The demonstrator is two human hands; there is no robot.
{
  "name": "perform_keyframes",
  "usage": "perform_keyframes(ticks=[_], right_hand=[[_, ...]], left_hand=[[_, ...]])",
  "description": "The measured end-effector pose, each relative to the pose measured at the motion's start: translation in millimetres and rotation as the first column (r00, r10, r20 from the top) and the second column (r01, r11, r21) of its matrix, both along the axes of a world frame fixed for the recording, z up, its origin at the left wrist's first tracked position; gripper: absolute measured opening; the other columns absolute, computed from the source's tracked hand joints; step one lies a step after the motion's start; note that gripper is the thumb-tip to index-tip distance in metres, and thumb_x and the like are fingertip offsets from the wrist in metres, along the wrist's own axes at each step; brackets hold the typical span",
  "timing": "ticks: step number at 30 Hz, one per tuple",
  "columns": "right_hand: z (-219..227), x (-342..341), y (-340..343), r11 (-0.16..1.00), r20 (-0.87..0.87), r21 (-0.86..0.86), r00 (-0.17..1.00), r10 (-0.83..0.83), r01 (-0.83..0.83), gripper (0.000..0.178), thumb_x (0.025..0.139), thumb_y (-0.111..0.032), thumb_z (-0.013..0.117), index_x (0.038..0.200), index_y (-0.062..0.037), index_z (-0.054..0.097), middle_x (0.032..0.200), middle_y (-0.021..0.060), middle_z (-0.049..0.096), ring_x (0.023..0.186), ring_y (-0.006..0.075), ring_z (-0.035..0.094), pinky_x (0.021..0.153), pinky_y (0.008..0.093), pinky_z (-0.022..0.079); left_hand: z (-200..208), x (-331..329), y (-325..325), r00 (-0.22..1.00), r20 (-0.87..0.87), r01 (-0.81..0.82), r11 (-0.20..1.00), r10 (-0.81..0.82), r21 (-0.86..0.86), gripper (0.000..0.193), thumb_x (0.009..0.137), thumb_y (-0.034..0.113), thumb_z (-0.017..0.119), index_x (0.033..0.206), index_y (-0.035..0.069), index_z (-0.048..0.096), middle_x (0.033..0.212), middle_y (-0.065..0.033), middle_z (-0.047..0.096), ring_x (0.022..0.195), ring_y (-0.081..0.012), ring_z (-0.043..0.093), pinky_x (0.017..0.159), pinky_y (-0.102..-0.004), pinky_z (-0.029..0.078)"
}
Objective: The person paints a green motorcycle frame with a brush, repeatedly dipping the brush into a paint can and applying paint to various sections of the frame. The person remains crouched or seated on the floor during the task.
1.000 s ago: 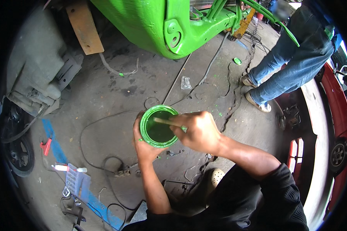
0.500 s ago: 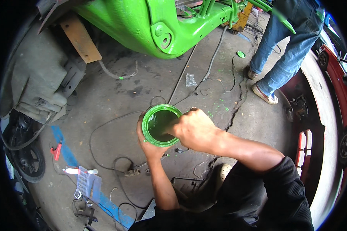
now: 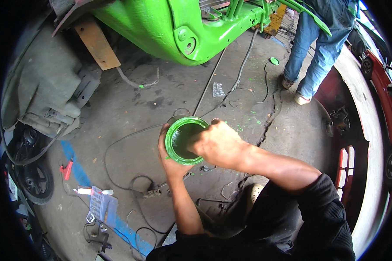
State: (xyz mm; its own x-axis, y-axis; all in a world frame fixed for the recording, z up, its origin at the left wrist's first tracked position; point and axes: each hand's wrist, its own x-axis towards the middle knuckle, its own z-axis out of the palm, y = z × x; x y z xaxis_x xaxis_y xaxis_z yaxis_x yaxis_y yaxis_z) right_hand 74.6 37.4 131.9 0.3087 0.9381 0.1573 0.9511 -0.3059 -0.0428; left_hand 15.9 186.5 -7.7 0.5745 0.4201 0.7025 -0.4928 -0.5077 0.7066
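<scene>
An open can (image 3: 167,140) with a green, paint-smeared rim is tipped so that its dark inside faces me. My left hand (image 3: 173,168) is wrapped round its left side and underside, holding it off the floor. My right hand (image 3: 224,145) is closed at the can's right rim, its fingertips reaching into the mouth. A small dark end shows above the right knuckles, but what this hand grips is hidden and blurred. The contents look dark and glossy; their level is unclear.
A large bright green machine frame (image 3: 161,32) stands ahead. A co-worker in jeans (image 3: 311,56) stands at the far right. Cables (image 3: 106,163), a green lid (image 3: 274,61), a clear organizer box (image 3: 103,204) and red clamp (image 3: 66,170) lie on the floor. Red car panels (image 3: 348,100) are at right.
The can and both hands sit slightly further right in the picture, as does much of the floor. My right hand has shifted a little at the can's mouth. The co-worker's near foot has moved.
</scene>
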Motion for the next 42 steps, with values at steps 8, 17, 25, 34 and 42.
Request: perform_keyframes(ticks=[8, 17, 25, 34, 42], right_hand=[[-13, -4, -2, 0.989, 0.255, 0.131, 0.962, -0.095, 0.063, 0.016, 0.07, -0.015, 0.066, 0.085, -0.0107, 0.068, 0.079, 0.006, 0.068, 0.064, 0.0222, 0.067, 0.066, 0.0388, 0.052], [-18, 16, 7, 0.852, -0.625, 0.122, 0.706, -0.333, 0.51, 0.018, 0.07, -0.011, 0.064, 0.082, -0.0007, 0.073, 0.078, 0.0142, 0.072, 0.078, 0.0323, 0.071, 0.075, 0.0391, 0.057], [-7, 38, -18, 0.66, -0.984, 0.112, 0.175, -0.029, 0.742, 0.022, 0.08, -0.005, 0.059, 0.095, 0.0062, 0.07, 0.084, 0.0145, 0.072, 0.067, 0.0158, 0.06, 0.058, 0.0277, 0.046], [-36, 66, -33, 0.501, -0.982, 0.09, -0.006, 0.188, 0.861, 0.024, 0.091, -0.017, 0.055, 0.103, 0.0017, 0.064, 0.089, 0.0123, 0.062, 0.053, 0.0105, 0.042, 0.05, 0.0257, 0.034], [-47, 67, -38, 0.595, -0.924, 0.307, 0.382, 0.0, 0.743, 0.022, 0.096, -0.018, 0.058, 0.089, 0.0006, 0.068, 0.072, 0.0036, 0.062, 0.056, 0.0086, 0.049, 0.052, 0.0258, 0.038]], left_hand=[[12, 3, -2, 0.999, -0.014, -0.045, 0.989, 0.048, 0.138, 0.117, 0.046, 0.028, 0.097, 0.141, 0.003, 0.034, 0.141, -0.0196, 0.047, 0.128, -0.033, 0.049, 0.11, -0.0443, 0.039], [10, 9, -8, 0.998, -0.019, -0.057, 0.938, 0.067, 0.343, 0.105, 0.052, 0.029, 0.093, 0.139, 0.006, 0.039, 0.139, -0.0174, 0.051, 0.13, -0.0374, 0.047, 0.112, -0.0584, 0.029], [7, 8, 3, 0.934, -0.153, -0.293, 0.937, 0.324, 0.193, 0.108, 0.045, 0.022, 0.093, 0.137, 0.007, 0.04, 0.134, -0.0172, 0.052, 0.121, -0.0366, 0.053, 0.1, -0.0453, 0.046], [7, -1, 9, 0.925, -0.307, -0.214, 0.975, 0.224, 0.066, 0.111, 0.043, 0.022, 0.094, 0.139, 0.006, 0.041, 0.13, -0.0176, 0.056, 0.118, -0.0353, 0.056, 0.099, -0.0441, 0.048], [7, 1, 12, 0.908, -0.314, -0.237, 0.959, 0.276, 0.158, 0.11, 0.042, 0.019, 0.093, 0.138, 0.006, 0.042, 0.132, -0.0182, 0.055, 0.121, -0.0367, 0.053, 0.102, -0.045, 0.046]])
